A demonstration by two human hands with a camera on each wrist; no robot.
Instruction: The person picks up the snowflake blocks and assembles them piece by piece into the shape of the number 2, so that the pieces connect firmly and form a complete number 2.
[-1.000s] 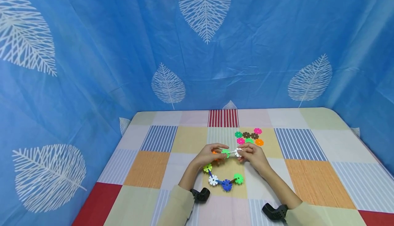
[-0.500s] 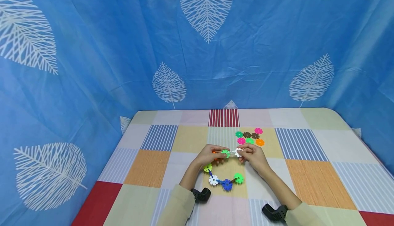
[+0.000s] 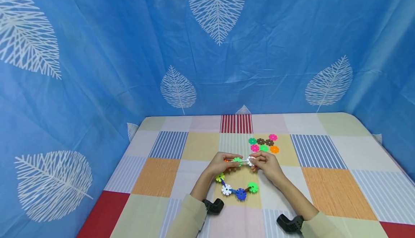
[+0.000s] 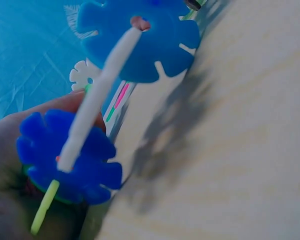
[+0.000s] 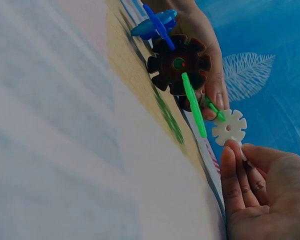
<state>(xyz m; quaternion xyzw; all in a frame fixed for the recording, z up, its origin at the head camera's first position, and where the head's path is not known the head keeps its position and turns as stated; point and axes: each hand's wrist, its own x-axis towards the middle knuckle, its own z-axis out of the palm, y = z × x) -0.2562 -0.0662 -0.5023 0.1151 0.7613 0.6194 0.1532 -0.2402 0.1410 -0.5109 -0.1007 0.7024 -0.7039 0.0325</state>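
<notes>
My left hand [image 3: 221,164] pinches a green notched plastic disc [image 3: 237,161] at one end of a curved chain of interlocking snowflake discs. Thumb and fingers of my right hand [image 3: 266,164] pinch a white notched disc [image 3: 250,161]. Another white disc [image 5: 229,127] spans the gap between the hands, meeting the green one in the right wrist view. An orange disc [image 3: 226,161] is partly hidden by the left hand. The chain curves through a yellow-green disc [image 3: 220,177], a white one [image 3: 226,189] and a blue one [image 3: 241,194] to a bright green disc [image 3: 253,187].
Beyond the right hand lie several loose discs, among them a pink disc [image 3: 273,137], a brown disc [image 3: 260,141] and an orange disc [image 3: 274,149]. A patchwork cloth [image 3: 194,178] covers the table. Blue leaf-print curtains [image 3: 259,50] hang behind and at the sides.
Both hands stay in nearly the same place, still pinching the green and white discs. The chain and loose discs appear shifted only very slightly in view.
</notes>
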